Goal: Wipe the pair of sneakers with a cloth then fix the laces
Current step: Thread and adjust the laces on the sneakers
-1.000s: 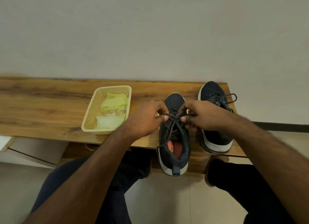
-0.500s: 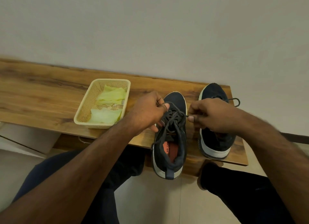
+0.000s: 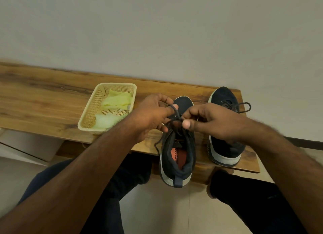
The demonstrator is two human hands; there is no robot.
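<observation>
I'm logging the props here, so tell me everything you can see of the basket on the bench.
The basket is a pale cream, rectangular tray that looks like perforated plastic, with a smooth rolled rim. It sits upright on the wooden bench, left of the sneakers. Crumpled yellow-green cloths lie inside. The left forearm crosses its near right corner; contact can't be told.

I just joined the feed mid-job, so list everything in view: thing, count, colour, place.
sneakers: 2, dark with white soles, right end of bench; near one's heel overhangs the edge
laces: dark, on the near sneaker, in both hands
basket: 1, cream, on bench left of sneakers
cloths: yellow-green, count unclear, in basket
bench: 1, wooden, against the wall
left hand: holds a lace looped over a finger
right hand: pinches laces
</observation>
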